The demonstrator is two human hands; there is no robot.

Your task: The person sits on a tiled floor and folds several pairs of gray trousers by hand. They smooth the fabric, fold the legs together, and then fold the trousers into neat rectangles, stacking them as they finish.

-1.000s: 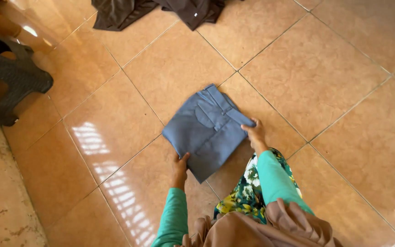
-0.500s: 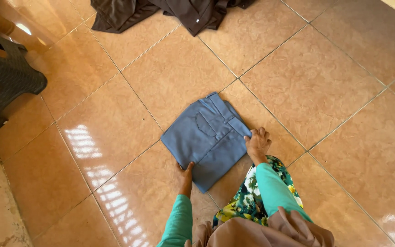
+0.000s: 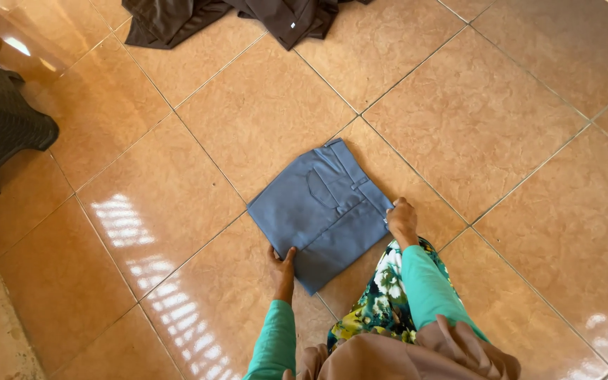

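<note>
The left hand [image 3: 282, 267] lies flat with fingers spread on the near left edge of the folded blue trousers [image 3: 321, 210], gripping nothing, while the right hand [image 3: 402, 218] is curled at the right edge of the same bundle, its fingers seeming to pinch the cloth there. The trousers lie folded into a compact rectangle on the glossy tan tiled floor [image 3: 473, 119], straight ahead of the person's knees, pocket side up. Both arms wear green sleeves over a floral garment [image 3: 381, 295]. A heap of dark clothes [image 3: 233, 17] lies well apart at the top, and a dark plastic stool [image 3: 1, 134] stands at the left.
</note>
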